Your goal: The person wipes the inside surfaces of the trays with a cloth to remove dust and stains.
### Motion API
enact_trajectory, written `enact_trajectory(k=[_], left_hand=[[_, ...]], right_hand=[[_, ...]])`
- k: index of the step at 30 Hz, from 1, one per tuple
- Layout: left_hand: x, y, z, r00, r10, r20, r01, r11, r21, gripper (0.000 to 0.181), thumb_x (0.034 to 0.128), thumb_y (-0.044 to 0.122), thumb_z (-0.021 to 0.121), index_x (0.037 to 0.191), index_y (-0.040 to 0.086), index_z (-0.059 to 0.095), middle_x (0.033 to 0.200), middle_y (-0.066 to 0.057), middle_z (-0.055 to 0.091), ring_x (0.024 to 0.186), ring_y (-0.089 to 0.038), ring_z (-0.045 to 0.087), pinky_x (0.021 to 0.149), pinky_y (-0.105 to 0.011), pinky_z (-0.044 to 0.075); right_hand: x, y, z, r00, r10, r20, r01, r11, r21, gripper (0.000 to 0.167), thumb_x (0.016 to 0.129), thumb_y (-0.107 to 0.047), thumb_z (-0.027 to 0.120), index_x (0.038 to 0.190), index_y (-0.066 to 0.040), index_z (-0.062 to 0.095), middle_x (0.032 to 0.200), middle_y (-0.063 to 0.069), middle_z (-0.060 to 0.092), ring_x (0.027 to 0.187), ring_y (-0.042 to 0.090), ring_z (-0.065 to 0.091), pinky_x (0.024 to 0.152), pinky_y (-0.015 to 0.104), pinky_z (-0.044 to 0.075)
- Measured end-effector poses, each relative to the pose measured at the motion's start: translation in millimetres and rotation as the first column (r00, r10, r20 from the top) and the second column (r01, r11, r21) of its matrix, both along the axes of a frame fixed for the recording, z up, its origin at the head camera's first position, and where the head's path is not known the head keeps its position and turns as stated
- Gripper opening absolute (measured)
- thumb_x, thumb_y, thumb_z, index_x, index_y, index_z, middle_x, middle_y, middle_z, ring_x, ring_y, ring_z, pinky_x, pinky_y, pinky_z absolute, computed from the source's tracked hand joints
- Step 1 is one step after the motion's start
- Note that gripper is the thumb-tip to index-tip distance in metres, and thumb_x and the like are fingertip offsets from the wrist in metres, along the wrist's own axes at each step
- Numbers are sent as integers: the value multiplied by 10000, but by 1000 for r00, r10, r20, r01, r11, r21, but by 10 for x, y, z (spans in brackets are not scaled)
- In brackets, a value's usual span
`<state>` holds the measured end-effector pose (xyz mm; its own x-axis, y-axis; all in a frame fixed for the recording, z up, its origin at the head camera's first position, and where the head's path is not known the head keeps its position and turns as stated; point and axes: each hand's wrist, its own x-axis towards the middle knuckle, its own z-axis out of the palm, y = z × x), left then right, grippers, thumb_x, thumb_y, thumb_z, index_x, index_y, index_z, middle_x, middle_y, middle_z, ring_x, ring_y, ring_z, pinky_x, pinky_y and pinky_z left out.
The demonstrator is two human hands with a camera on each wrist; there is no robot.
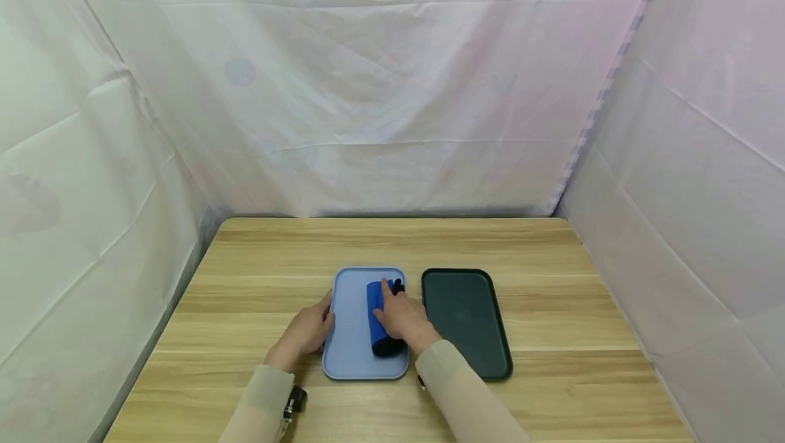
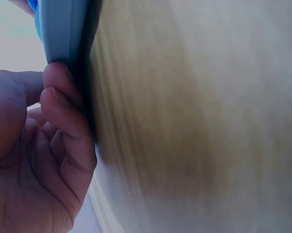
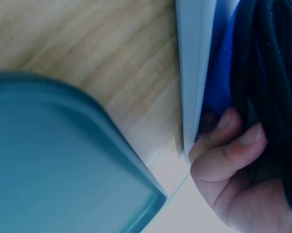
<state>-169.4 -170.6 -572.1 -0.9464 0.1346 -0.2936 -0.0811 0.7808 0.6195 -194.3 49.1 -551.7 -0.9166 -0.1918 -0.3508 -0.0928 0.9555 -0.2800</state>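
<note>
A blue and black bundle of folded or rolled soft fabric (image 1: 375, 324) lies lengthwise on the right part of a light blue tray (image 1: 348, 334). My right hand (image 1: 403, 320) grips the bundle from above, index finger stretched along it. In the right wrist view, curled fingertips (image 3: 250, 138) press against its layered black fabric (image 3: 269, 63), beside the tray's wall. My left hand (image 1: 306, 329) holds the tray's left rim; in the left wrist view, its fingers reach the underside of the tray edge (image 2: 63, 34). The palm side covers part of the bundle.
Just right of the light blue tray, a dark green tray (image 1: 464, 320) lies on the wood-grain table (image 1: 264, 252). White fabric sheets (image 1: 392, 109) stand behind the table and along both sides. A black device (image 1: 297, 399) is strapped at the left wrist.
</note>
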Motion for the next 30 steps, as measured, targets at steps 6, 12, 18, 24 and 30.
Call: enact_trajectory(k=[6,12,18,24,30], left_hand=[[6,6,0,1000,-4,-2,4,1000,4,591,1089,186,471,1634,56,284,1193,-243,686,489,-165,594,491,-313,508],[11,8,2,1000,-6,-1,6,1000,7,591,1089,186,470,1635,59,284,1238,-256,676,502,-163,600,497,-310,512],[8,15,-2,1000,-3,5,3,1000,14,594,1087,190,471,1636,63,284,1278,-269,661,518,-161,607,496,-308,520],[6,28,-3,1000,-3,5,3,1000,15,596,1085,195,477,1634,60,288,1201,-244,684,493,-165,599,489,-313,514],[5,37,-4,1000,-11,-7,11,1000,13,594,1085,192,475,1630,47,291,1182,-249,687,485,-168,592,485,-315,510]], right_hand=[[-36,1,13,1000,-7,5,7,1000,5,737,1051,-473,556,1663,-196,251,1436,232,595,1065,354,684,878,499,572],[-85,-30,28,999,-32,9,31,999,15,734,1059,-470,540,1667,-195,235,1451,238,580,1038,365,687,878,492,571],[-129,-68,19,998,-59,8,59,998,28,740,1063,-468,533,1670,-189,217,1448,250,572,972,345,690,861,479,576],[-174,-94,12,996,-88,22,86,995,49,745,1068,-469,520,1676,-195,189,1450,247,567,943,327,685,899,493,571],[-204,-106,12,993,-114,18,113,993,42,759,1062,-471,532,1675,-181,191,1449,254,566,957,327,699,858,502,581]])
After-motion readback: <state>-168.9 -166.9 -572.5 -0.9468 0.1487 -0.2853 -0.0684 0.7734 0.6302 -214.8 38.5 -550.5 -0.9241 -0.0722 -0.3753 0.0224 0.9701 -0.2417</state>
